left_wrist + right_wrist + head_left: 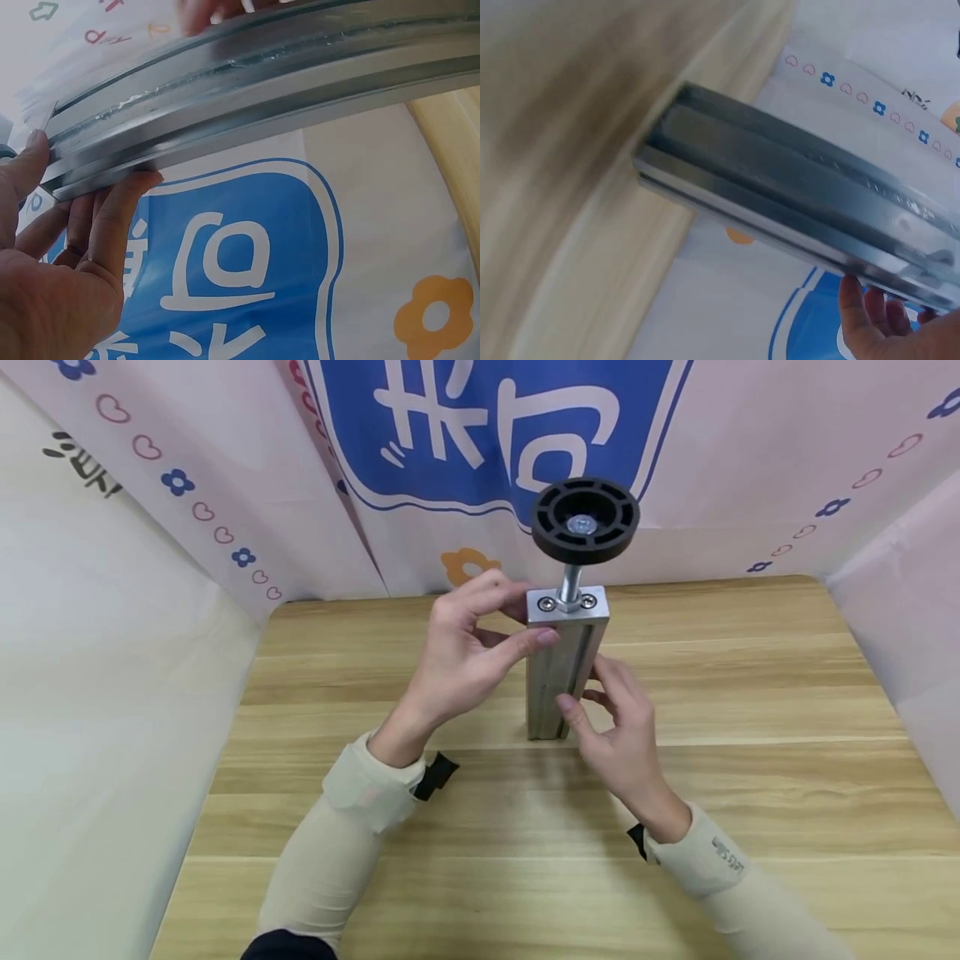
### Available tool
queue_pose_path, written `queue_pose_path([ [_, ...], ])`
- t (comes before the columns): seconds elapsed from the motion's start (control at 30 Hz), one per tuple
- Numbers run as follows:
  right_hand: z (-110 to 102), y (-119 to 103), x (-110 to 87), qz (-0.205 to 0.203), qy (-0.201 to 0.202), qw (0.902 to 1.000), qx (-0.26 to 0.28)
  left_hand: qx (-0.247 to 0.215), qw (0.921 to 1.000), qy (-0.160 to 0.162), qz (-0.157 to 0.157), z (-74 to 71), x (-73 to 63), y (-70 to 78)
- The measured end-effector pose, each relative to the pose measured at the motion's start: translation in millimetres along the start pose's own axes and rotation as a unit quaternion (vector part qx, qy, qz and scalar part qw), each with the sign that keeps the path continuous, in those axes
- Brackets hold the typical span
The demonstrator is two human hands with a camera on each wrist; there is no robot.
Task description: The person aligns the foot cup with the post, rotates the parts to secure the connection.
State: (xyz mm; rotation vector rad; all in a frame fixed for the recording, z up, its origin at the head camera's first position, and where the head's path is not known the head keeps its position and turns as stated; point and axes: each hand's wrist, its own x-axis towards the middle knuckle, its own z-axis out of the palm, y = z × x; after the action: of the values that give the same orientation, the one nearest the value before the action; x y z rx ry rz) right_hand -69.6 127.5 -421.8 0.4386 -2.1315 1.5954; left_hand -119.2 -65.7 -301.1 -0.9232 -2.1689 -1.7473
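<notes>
An aluminium profile leg (551, 681), grooved along its length, stands upright over the wooden tabletop, its lower end close to the wood. A black round levelling foot (588, 522) sits on top on a threaded bolt, above an end plate with two screws. My left hand (468, 643) grips the upper end, thumb on the front face and fingers round the far side. Lower down, my right hand (618, 722) holds the profile's right side between thumb and fingers. In the left wrist view, the left fingers (112, 217) lie along the profile's edge (225, 105).
The wooden table (712, 727) carries the leg near its middle. Behind it hangs a white sheet with a blue sign (480, 443) and an orange flower print (461, 564). White sheets also line the left side (97, 693) and the right.
</notes>
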Motion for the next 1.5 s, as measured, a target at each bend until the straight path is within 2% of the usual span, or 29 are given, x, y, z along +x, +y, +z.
queue_pose_path([
  [0.27,7,4,-12.7,0.021,0.008,0.9993,-0.031,0.01,0.9997,0.019,-0.012,1.1,-0.3,-0.1],
  [0.63,13,5,-18.7,0.017,0.027,0.9974,-0.064,0.009,0.9986,0.044,-0.028,4.9,-4.0,2.3],
  [0.9,16,3,-22.1,0.014,0.031,0.9962,-0.08,0.012,0.998,0.056,-0.027,6.9,-8.0,3.8],
  [1.17,16,1,-21.8,0.019,0.027,0.9953,-0.091,0.026,0.9956,0.087,-0.025,8.0,-8.2,4.5],
  [1.5,17,1,-25.2,0.015,0.038,0.9939,-0.103,0.018,0.9928,0.115,-0.029,11.0,-12.7,4.3],
])
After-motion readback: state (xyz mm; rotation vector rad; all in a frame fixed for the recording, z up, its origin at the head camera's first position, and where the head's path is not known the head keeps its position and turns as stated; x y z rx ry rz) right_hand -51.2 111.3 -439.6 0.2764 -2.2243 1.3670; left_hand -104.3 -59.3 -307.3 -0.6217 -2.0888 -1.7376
